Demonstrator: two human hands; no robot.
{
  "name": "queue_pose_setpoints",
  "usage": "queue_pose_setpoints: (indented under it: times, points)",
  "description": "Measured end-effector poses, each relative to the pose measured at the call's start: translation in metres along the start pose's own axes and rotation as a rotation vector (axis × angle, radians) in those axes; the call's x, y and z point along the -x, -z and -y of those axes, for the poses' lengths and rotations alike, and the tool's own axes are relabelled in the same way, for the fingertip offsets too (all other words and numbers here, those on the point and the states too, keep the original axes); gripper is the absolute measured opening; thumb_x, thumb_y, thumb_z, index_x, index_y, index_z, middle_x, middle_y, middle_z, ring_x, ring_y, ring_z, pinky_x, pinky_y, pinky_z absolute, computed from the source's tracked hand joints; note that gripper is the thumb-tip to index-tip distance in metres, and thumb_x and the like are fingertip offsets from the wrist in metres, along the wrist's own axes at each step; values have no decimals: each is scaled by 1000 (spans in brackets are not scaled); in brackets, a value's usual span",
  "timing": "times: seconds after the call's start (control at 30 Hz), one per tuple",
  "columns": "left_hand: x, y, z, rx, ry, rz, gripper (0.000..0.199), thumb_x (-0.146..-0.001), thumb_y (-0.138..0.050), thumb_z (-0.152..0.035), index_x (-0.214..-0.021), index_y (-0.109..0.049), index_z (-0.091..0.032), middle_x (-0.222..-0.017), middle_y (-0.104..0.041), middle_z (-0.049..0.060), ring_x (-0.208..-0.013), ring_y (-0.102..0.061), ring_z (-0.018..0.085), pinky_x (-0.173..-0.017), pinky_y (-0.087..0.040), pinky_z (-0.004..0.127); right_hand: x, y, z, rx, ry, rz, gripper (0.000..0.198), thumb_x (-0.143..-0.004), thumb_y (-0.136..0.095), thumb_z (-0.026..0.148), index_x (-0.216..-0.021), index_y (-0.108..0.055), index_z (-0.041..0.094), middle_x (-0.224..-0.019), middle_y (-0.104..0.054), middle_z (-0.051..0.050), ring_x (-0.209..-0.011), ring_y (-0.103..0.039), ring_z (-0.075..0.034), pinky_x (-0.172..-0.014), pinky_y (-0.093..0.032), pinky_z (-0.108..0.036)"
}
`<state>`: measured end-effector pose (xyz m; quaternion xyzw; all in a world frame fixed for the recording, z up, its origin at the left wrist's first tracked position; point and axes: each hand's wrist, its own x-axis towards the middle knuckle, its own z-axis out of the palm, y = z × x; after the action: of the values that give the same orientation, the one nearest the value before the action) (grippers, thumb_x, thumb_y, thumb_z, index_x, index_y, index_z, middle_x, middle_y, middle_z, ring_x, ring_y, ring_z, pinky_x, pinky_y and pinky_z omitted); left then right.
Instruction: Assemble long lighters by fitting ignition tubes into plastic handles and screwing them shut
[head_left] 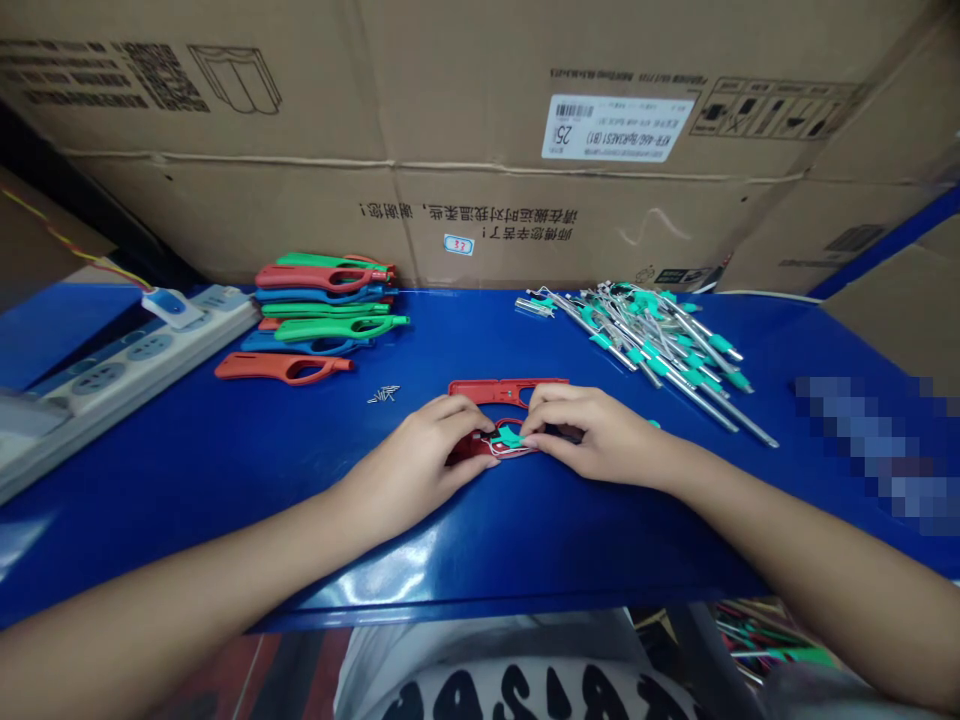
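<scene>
A red lighter housing half point(476, 447) lies on the blue table in front of me, with white wires and a green trigger part point(509, 437) in it. My left hand point(427, 450) grips its left end, fingertips and thumb closed near the wires. Thumb and fingers of my right hand point(581, 435) pinch at the green part's right side; exactly what lies between them is partly hidden. Just behind, a second red housing half point(487, 390) rests with its inside showing, my right fingers overlapping its right end.
Several coloured lighter casings point(322, 328) are piled at back left, with small screws point(385, 394) nearer the middle. Metal lighter tubes with green parts point(660, 340) heap at back right. A power strip point(127, 370) runs along the left; cardboard point(450, 120) walls the back.
</scene>
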<state>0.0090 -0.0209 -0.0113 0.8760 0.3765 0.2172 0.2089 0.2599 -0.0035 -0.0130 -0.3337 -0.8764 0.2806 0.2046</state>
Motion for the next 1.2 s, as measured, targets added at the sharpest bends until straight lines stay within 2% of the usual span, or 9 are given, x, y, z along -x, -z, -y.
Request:
queue_pose_setpoints:
  times: [0.1, 0.27, 0.53, 0.93, 1.2]
  points:
    - [0, 0, -1, 16, 31, -1, 18, -91, -71, -23, -108, -68, -19, -107, -69, 6, -99, -68, 22, -91, -56, 39, 0, -1, 0, 84, 18, 1, 13, -98, -56, 24, -94, -68, 20, -94, -63, -4, -80, -60, -14, -71, -45, -27]
    - [-1, 1, -2, 70, 74, 1, 16, -89, -74, -23, -104, -69, -19, -103, -69, 5, -90, -68, 20, -85, -56, 36, 1, -2, 2, 230, 98, 6, 16, -101, -49, 23, -94, -63, 20, -95, -62, -4, -80, -58, -15, -65, -42, -26]
    - [-1, 1, -2, 76, 83, 11, 17, -88, -74, -21, -104, -69, -17, -104, -69, 5, -96, -67, 21, -88, -55, 37, 3, -4, 3, 303, 147, -5, 20, -102, -45, 25, -94, -62, 19, -93, -62, -4, -75, -56, -13, -62, -38, -25]
    - [-1, -1, -4, 69, 57, 16, 17, -89, -74, -21, -104, -69, -15, -103, -67, 6, -98, -66, 21, -90, -54, 36, 4, -2, 6, 442, 191, 60, 21, -102, -42, 23, -94, -61, 19, -94, -61, -4, -69, -51, -13, -60, -35, -27]
    - [0, -1, -5, 46, 61, 29, 18, -89, -74, -22, -105, -68, -15, -103, -67, 5, -99, -65, 22, -90, -54, 37, 4, -1, 11, 524, 196, 110, 20, -101, -42, 21, -92, -60, 17, -93, -61, -4, -64, -47, -13, -56, -29, -28]
